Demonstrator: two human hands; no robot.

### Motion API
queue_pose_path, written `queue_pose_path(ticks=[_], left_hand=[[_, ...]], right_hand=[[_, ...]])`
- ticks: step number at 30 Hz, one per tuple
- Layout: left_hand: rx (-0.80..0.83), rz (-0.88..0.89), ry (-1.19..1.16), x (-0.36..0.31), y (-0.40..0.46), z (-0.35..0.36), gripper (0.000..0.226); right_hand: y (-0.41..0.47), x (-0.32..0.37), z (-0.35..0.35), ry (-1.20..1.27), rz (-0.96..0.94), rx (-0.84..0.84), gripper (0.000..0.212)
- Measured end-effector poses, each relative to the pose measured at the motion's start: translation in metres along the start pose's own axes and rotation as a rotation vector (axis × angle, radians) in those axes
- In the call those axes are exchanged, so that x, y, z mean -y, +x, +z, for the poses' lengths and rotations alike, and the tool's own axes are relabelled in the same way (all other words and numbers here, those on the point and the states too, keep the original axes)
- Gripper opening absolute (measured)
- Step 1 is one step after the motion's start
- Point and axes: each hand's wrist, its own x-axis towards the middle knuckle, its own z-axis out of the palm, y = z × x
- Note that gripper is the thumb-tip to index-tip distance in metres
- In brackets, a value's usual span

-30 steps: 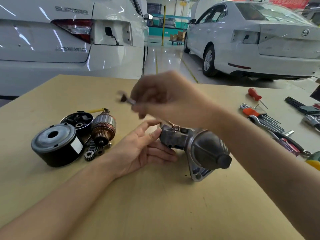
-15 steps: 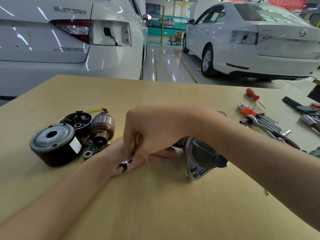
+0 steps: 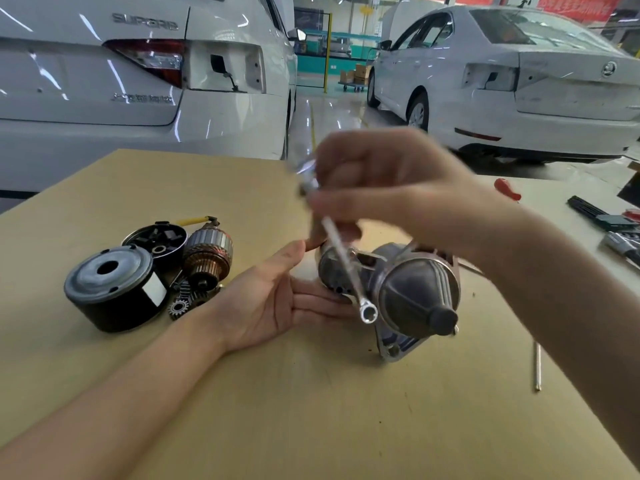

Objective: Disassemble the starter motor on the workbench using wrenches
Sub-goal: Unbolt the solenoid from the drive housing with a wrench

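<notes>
The grey starter motor housing lies on its side in the middle of the workbench, nose cone toward me. My left hand lies palm up against its left end, fingers straight and touching it. My right hand, blurred, is raised above the motor and grips a slim silver wrench. The wrench slants down across the motor, its ring end in front of the housing.
Removed parts sit at the left: a black cylindrical casing, a round brush holder, a copper armature and small gears. A thin rod lies at the right. Screwdrivers and wrenches lie far right. White cars stand behind.
My right hand has risen from low over my left wrist to above the motor, swinging the wrench so its ring end points down. My left hand stayed by the motor.
</notes>
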Motion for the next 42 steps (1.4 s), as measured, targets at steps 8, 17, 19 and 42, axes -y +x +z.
queue_pose_path(ticks=[8, 17, 19, 42], left_hand=[[-0.037, 0.071, 0.091, -0.002, -0.005, 0.014, 0.048], [-0.059, 0.092, 0.119, -0.001, -0.003, 0.013, 0.047], [-0.054, 0.092, 0.121, 0.000, -0.003, 0.014, 0.047], [-0.077, 0.080, 0.090, 0.000, -0.002, 0.013, 0.048]], right_hand=[[-0.034, -0.041, -0.051, 0.196, 0.167, -0.485, 0.024], [-0.035, -0.053, -0.055, 0.236, 0.150, -0.524, 0.020], [-0.035, -0.052, -0.054, 0.195, 0.135, -0.529, 0.022], [-0.029, -0.041, -0.050, -0.177, 0.128, -0.566, 0.022]])
